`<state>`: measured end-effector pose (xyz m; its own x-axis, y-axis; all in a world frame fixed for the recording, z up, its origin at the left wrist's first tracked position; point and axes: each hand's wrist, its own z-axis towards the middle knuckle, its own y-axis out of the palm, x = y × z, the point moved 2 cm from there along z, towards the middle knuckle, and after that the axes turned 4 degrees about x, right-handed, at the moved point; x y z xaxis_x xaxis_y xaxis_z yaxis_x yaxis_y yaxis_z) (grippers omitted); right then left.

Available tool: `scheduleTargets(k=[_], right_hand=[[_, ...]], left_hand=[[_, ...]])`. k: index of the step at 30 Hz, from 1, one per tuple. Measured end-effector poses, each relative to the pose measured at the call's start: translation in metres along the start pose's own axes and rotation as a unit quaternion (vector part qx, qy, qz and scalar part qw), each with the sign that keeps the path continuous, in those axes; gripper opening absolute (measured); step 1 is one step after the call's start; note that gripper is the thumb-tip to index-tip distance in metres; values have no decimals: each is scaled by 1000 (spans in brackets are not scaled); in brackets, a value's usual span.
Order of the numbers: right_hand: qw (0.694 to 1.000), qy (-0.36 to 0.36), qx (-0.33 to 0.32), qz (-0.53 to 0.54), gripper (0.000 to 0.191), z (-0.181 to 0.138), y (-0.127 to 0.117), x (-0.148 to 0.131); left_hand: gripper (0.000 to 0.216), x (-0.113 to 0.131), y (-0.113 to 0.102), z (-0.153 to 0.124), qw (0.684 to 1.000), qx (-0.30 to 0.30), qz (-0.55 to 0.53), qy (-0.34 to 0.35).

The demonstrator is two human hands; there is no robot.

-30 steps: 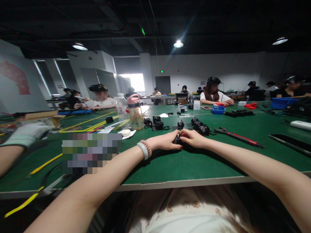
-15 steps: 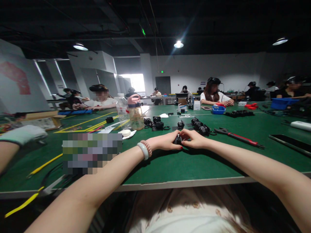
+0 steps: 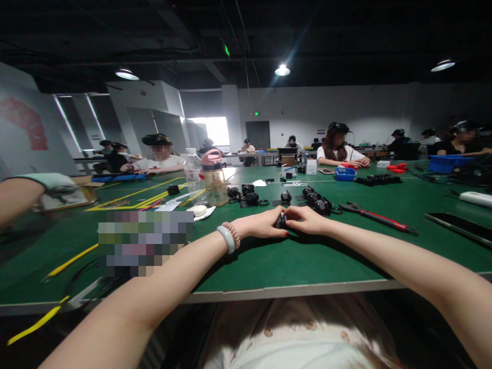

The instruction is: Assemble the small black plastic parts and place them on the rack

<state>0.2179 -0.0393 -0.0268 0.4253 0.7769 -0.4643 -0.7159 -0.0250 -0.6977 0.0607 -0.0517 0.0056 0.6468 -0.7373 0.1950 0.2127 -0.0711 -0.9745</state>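
Note:
My left hand [image 3: 261, 225] and my right hand [image 3: 307, 219] meet over the green table [image 3: 269, 261], fingers pinched together round a small black part [image 3: 281, 221] held between them. The part is mostly hidden by my fingers. A pale bangle and a bead bracelet sit on my left wrist [image 3: 228, 237]. Just beyond my hands lie rows of similar black parts [image 3: 317, 201] and another group [image 3: 246, 195] on the table.
Red-handled pliers [image 3: 374, 216] lie to the right, with a dark phone [image 3: 459, 225] further right. A pink-capped bottle [image 3: 214, 179] and a clear bottle stand at the back left. A gloved arm of another person [image 3: 26, 189] reaches in at left. Other people sit at the far tables.
My hands stay on the black part with only small finger shifts. The gloved arm at the left has lifted higher and further left.

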Motion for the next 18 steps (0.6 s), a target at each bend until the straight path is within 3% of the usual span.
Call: scheduleTargets(k=[18], right_hand=[[999, -10, -6, -44, 23, 2, 0, 1]], left_hand=[[60, -4, 1, 1, 1000, 3, -3, 18]])
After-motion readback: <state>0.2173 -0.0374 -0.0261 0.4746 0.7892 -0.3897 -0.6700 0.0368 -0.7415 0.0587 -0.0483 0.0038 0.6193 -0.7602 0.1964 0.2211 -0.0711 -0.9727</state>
